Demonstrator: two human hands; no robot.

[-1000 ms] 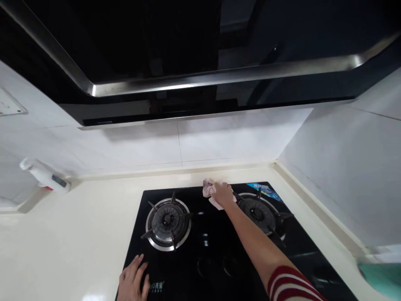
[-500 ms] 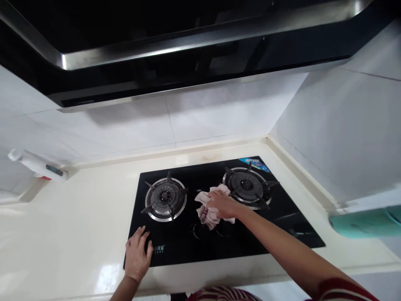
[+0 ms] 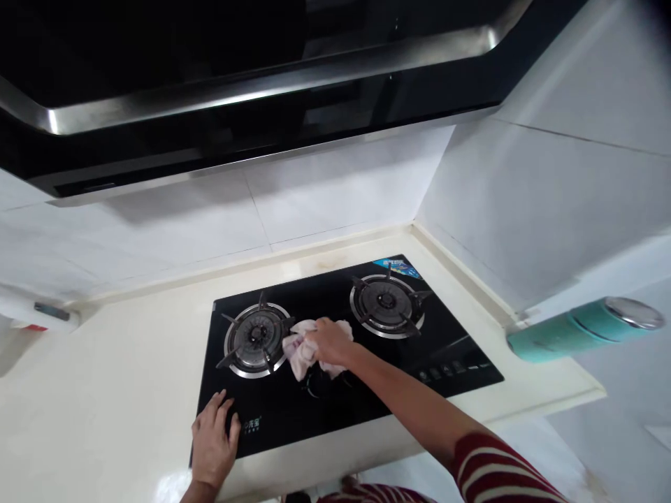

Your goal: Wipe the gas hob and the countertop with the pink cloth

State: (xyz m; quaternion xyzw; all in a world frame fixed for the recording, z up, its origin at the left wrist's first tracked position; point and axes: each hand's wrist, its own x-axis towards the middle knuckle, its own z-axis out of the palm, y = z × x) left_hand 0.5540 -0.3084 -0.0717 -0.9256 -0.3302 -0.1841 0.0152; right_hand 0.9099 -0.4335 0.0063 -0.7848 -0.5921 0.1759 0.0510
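Observation:
A black glass gas stove [image 3: 361, 398] is set in the cream countertop. My right hand [image 3: 331, 342] is closed on a crumpled pale pink cloth [image 3: 301, 353], pressed to the glass between the two burners. The cloth's left edge lies close beside the left burner [image 3: 256, 339]; the right burner [image 3: 386, 304] is up and to the right of my hand. My left hand [image 3: 214, 436] rests with fingers spread on the stove's front left corner, near the white brand lettering. Part of a control knob [image 3: 317, 383] shows just below the cloth.
A black range hood [image 3: 251, 112] with a steel trim hangs low above the stove. A green flask-like cylinder [image 3: 581, 330] stands at the right end of the counter [image 3: 131, 377]. At the far left is a white bottle-shaped object [image 3: 39, 312]. Tiled walls close the back and right.
My right hand has slid the cloth leftward over the glass, from beside the right burner to beside the left one. My left hand stays on the corner. The view has turned to the right.

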